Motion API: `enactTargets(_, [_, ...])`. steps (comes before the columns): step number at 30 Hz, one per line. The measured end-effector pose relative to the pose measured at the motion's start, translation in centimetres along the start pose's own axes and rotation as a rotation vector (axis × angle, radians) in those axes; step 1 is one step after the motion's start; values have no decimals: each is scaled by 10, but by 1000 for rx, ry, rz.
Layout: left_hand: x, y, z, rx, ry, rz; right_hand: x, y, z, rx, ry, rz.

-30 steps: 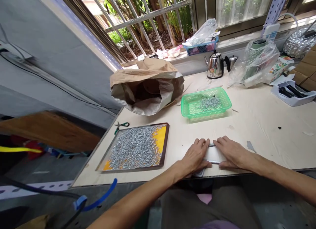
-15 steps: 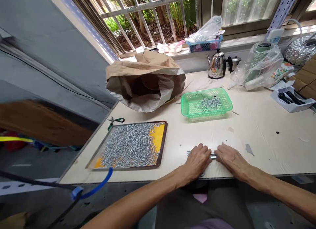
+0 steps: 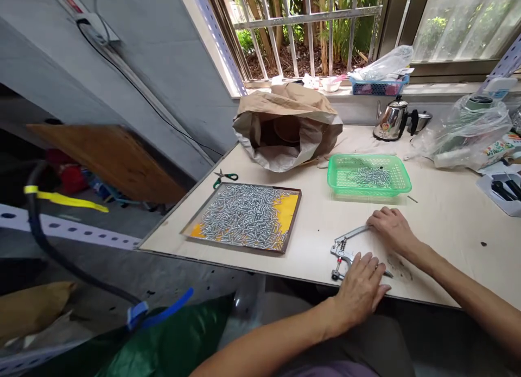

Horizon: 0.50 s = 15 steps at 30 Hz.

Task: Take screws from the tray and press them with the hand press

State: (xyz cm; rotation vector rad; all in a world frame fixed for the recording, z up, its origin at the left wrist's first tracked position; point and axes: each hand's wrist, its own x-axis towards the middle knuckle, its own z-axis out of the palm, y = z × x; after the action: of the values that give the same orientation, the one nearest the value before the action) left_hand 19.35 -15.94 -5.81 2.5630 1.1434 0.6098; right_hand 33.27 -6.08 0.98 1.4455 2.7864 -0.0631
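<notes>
A silvery pair of spring-loaded hand pliers (image 3: 341, 252) lies near the front edge of the table, its handles spread apart. A coil spring and a small red part show by its head, which points left. My left hand (image 3: 362, 285) lies over the lower handle, fingers bent across it, and the handle's tip pokes out to the right. At the end of the upper handle, my right hand (image 3: 391, 229) has its fingers curled on the metal. Whatever sits in the jaws is too small to tell. Left of the hands, a shallow tray (image 3: 293, 221) holds many small metal screw-like pins (image 3: 244, 214).
A green plastic basket (image 3: 331, 173) with more pins stands beyond my hands. Behind the tray are a brown paper sack (image 3: 285, 122) and green-handled scissors (image 3: 226, 176). A metal kettle (image 3: 391, 119) and a plastic-wrapped bundle (image 3: 468, 127) stand at the back right.
The pliers' handles have spread from close together to wide apart. My right hand has moved away with the upper handle, my left staying nearer the edge. The view has swung left.
</notes>
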Motion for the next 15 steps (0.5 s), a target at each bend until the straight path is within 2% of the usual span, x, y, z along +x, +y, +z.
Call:
enactTargets(4, [-10,8,1,-78,4,47,5,-43,-5,98,-66,-330])
enactTargets(6, [-24,16,6,-92,-11,190,10,-59,2,99,-102,-466])
enactTargets(9, [-46,15,6,-66,36,453,19,-72,20,61,-66,-550])
enactTargets(11, [-56,-1,-10,-3,138,512,26,-77,31,62,10,-549])
enactTargets(12, [-59,-13,-25,48,193,487,29,-79,35,91,46,-534])
enactTargets(14, [-60,-44,-66,181,285,319,35,-81,35,228,105,-481])
enactTargets(15, [-58,-60,-88,258,301,166,37,-79,30,326,137,-439])
